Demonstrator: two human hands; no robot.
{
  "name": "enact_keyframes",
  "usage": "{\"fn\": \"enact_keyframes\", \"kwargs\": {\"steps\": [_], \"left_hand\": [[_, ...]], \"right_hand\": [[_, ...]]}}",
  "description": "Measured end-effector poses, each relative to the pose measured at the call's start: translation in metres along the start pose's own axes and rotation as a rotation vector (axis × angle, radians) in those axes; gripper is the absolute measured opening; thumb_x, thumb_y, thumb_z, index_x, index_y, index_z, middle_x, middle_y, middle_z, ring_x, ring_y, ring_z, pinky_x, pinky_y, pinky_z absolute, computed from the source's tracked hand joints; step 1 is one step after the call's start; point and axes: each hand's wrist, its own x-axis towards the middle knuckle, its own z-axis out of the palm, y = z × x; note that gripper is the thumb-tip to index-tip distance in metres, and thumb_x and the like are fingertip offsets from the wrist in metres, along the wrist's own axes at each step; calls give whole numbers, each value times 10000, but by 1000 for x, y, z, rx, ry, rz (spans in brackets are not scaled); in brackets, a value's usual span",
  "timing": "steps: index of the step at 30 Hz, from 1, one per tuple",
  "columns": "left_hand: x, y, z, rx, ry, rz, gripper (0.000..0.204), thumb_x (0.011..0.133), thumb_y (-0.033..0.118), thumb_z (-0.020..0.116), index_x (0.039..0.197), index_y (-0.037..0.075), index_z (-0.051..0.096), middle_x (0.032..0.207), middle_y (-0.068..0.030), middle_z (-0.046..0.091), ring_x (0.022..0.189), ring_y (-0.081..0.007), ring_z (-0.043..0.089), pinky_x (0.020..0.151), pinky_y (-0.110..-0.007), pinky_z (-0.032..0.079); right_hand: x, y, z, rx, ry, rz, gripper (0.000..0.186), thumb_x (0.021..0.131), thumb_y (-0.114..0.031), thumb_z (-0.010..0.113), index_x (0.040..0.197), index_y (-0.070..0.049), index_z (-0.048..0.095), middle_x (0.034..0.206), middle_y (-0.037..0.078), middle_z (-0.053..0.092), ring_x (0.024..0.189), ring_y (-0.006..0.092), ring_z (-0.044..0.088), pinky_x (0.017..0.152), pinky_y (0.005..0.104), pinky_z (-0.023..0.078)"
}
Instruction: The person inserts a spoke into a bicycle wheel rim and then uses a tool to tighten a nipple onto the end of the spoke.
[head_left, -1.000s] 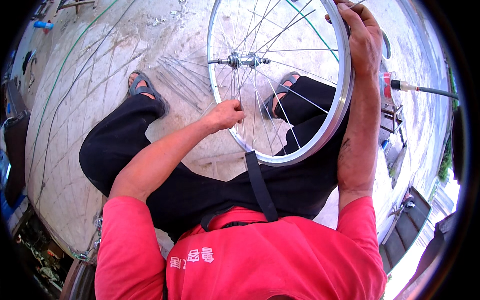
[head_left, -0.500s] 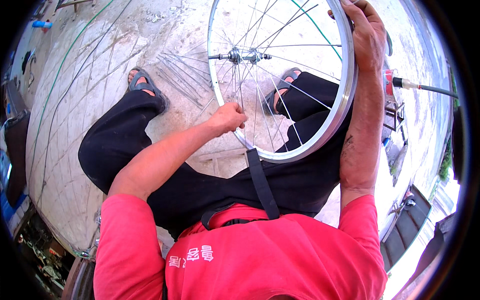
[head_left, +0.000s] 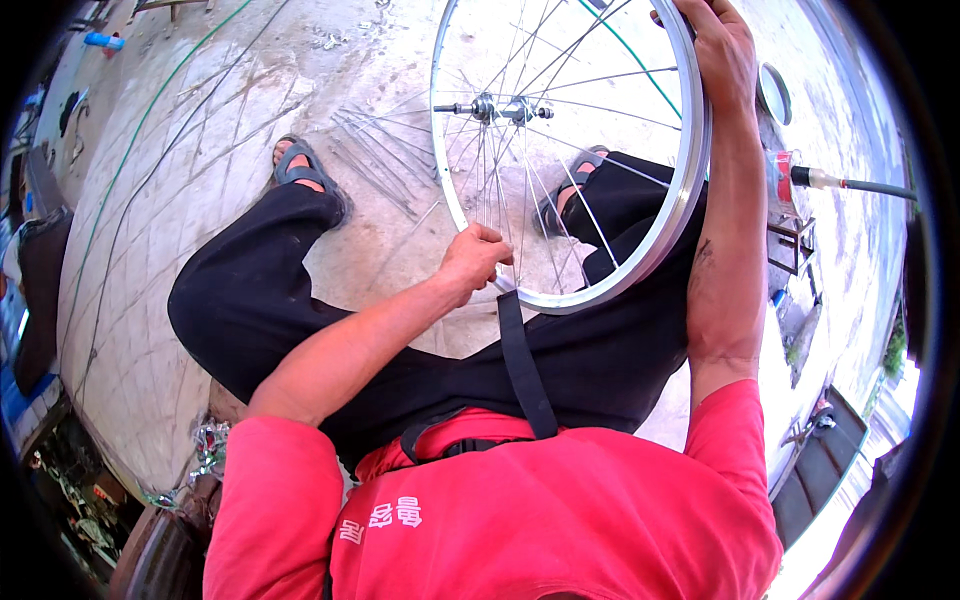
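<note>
Biggest first from my end: pale concrete floor (head_left: 240, 140), rough, scuffed, crossed by dark streaks. Then the red shirt (head_left: 560, 500), smooth knit with white print on it, and the loose black trousers (head_left: 250, 280), matte cloth, knees spread wide. Next the wheel (head_left: 695, 160): bare silvery metal rim, round, glossy, with thin straight wire spokes crossing inside. A flat black webbing strap (head_left: 525, 365) runs from the waist up to the rim's bottom edge. Dark open sandals (head_left: 305, 170), chunky straps. Loose thin metal rods (head_left: 375, 155) lie fanned on the floor near the left foot. Smallest I'm logging: the hub (head_left: 518, 110), grey metal, two round flanges, axle sticking out both sides.

Position: I have the wheel tilted in front of the body, its lower right side over the right thigh, its top cut off by the frame. My right grip (head_left: 718, 45) is wrapped around the rim, upper right. My left grip (head_left: 472, 262) is at the lower left, fingers bunched at the spokes just inside the rim; can't tell if it's clamped on one. Hub sits between the two, well apart from both.
</note>
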Motion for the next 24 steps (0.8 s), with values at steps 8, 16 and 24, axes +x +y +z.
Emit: {"fn": "enact_keyframes", "kwargs": {"steps": [8,16,24], "left_hand": [[-24,-8,31,-42,-135,107,237,977,232,656,1026,1,675,867,-72,742,637,-141,592,576,-304,492],[-16,-1,19,45,-321,214,353,1095,324,523,1086,0,662,921,-66,745,540,-96,511,504,-268,439],[1,1,18,109,-445,170,416,1115,353,450,1114,-1,669,970,-82,741,547,-102,501,518,-272,428]], "right_hand": [[9,23,8,32,-10,-30,135,962,-163,689,985,-34,723,831,-8,669,704,65,574,642,221,469],[20,27,0,86,-45,-10,138,971,-165,689,975,-28,707,787,-15,667,655,53,565,600,204,452],[21,39,-16,45,-13,-2,162,978,-171,691,987,-9,702,795,20,694,659,71,612,597,210,476]]}}
